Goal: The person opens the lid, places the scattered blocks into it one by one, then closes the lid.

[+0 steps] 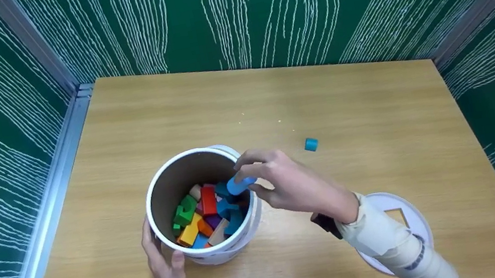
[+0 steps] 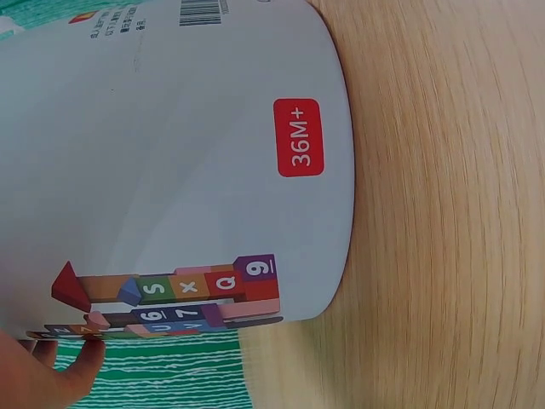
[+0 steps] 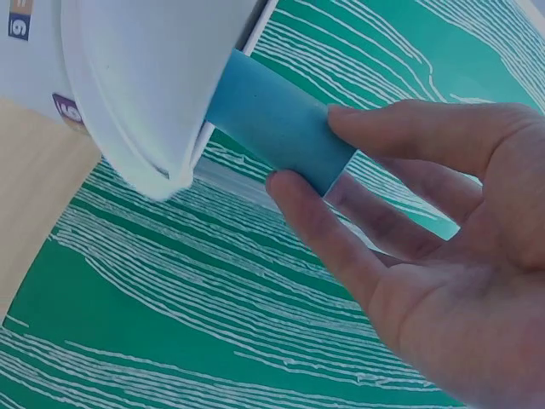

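A white round bucket (image 1: 150, 197) stands upright on the table, with many coloured wooden blocks (image 1: 208, 200) lying inside. My right hand (image 1: 280, 181) pinches a blue cylinder block (image 3: 277, 119) between thumb and fingertips at the bucket's right rim. In the right wrist view, the block's far end reaches past the rim and is hidden. My left hand (image 1: 168, 275) rests against the bucket's left outer wall, its fingers partly hidden behind it. Printed blocks and a red age label show on the bucket wall (image 2: 187, 170) in the left wrist view.
One small blue-teal cylinder block (image 1: 311, 144) lies on the wooden table (image 1: 270, 94), right of the bucket. The round white lid (image 1: 416, 216) lies partly beneath the right forearm. Green panels with white lines (image 1: 185, 17) enclose the table. Tiny crumbs dot the tabletop.
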A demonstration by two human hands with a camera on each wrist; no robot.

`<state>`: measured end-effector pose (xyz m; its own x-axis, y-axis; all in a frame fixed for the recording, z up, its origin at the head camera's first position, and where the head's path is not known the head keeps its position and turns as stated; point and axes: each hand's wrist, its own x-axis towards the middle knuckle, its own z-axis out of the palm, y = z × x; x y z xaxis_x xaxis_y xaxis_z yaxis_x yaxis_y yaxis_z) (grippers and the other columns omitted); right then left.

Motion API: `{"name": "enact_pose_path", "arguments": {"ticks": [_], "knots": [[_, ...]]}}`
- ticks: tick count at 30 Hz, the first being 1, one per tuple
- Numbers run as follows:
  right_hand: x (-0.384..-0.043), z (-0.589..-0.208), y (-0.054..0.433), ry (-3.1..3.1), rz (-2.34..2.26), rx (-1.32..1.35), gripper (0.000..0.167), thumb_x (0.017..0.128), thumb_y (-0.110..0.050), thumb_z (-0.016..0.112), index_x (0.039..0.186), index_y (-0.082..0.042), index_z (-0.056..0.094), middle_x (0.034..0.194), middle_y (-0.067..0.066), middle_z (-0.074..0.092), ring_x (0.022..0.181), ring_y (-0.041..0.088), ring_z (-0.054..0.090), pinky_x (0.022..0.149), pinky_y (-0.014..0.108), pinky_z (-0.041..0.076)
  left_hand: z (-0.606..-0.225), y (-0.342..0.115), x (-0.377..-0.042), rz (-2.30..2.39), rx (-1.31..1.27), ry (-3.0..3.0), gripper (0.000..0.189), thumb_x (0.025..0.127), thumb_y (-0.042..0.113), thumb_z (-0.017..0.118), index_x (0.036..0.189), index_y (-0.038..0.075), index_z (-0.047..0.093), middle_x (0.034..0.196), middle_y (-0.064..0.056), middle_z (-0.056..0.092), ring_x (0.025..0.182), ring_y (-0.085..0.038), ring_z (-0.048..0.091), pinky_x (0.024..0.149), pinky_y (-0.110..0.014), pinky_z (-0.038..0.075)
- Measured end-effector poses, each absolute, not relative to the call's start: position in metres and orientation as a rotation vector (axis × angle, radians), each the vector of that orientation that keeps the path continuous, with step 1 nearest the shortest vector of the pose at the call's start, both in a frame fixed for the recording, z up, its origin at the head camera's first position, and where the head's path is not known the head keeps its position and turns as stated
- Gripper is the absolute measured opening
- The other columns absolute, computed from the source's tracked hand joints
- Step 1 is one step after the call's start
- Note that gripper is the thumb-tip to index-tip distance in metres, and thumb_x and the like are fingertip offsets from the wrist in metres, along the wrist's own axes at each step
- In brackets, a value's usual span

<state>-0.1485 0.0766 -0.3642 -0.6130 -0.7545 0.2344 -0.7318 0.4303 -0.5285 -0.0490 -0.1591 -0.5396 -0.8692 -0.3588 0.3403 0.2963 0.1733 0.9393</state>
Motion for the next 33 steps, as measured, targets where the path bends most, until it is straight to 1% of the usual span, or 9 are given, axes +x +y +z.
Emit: {"name": "enact_pose_path", "arguments": {"ticks": [6,14,19,24,28,33], "knots": [[-0.150,-0.371,0.065,2.616,-0.812,-1.376,0.022,0.082,-0.002,0.070,0.103,-0.009,0.071,0.114,0.009,0.062,0.101,0.021,0.058,0.079,0.025,0.053,-0.539,-0.158,-0.050,-1.734,0.053,-1.960,0.067,0.092,0.033,0.049,0.150,0.014,0.021,0.153,-0.004,0.026,0.136,-0.024,0.026,0.111,-0.031,0.023],[-0.152,-0.383,0.051,2.561,-0.750,-1.351,0.020,0.083,-0.002,0.069,0.101,-0.009,0.072,0.112,0.008,0.061,0.097,0.021,0.060,0.080,0.025,0.054,-0.538,-0.158,-0.050,-1.691,-0.038,-1.944,0.066,0.090,0.023,0.047,0.150,0.009,0.021,0.152,-0.011,0.026,0.136,-0.025,0.026,0.111,-0.030,0.022],[-0.152,-0.388,0.044,2.541,-0.702,-1.288,0.020,0.084,-0.006,0.069,0.104,-0.009,0.072,0.113,0.009,0.061,0.096,0.022,0.060,0.079,0.027,0.054,-0.538,-0.158,-0.050,-1.697,-0.031,-1.944,0.066,0.091,0.023,0.048,0.149,0.009,0.021,0.152,-0.009,0.026,0.136,-0.025,0.026,0.111,-0.029,0.022],[-0.153,-0.392,0.040,2.531,-0.679,-1.276,0.021,0.084,-0.005,0.068,0.105,-0.007,0.072,0.114,0.010,0.060,0.097,0.022,0.059,0.080,0.028,0.054,-0.538,-0.158,-0.050,-1.698,-0.037,-1.942,0.066,0.091,0.022,0.048,0.149,0.009,0.021,0.152,-0.009,0.026,0.135,-0.025,0.026,0.111,-0.029,0.023],[-0.153,-0.392,0.041,2.535,-0.719,-1.305,0.020,0.085,-0.007,0.068,0.105,-0.008,0.072,0.114,0.009,0.061,0.099,0.021,0.059,0.081,0.026,0.054,-0.537,-0.158,-0.050,-1.693,-0.029,-1.952,0.066,0.091,0.022,0.048,0.149,0.009,0.021,0.152,-0.009,0.026,0.136,-0.025,0.026,0.111,-0.028,0.024],[-0.152,-0.389,0.048,2.563,-0.810,-1.326,0.017,0.085,-0.007,0.068,0.101,-0.010,0.072,0.113,0.006,0.061,0.099,0.018,0.059,0.081,0.023,0.052,-0.537,-0.159,-0.048,-1.720,0.018,-1.955,0.067,0.090,0.023,0.050,0.150,0.011,0.021,0.152,-0.007,0.026,0.136,-0.024,0.026,0.111,-0.029,0.025]]}}
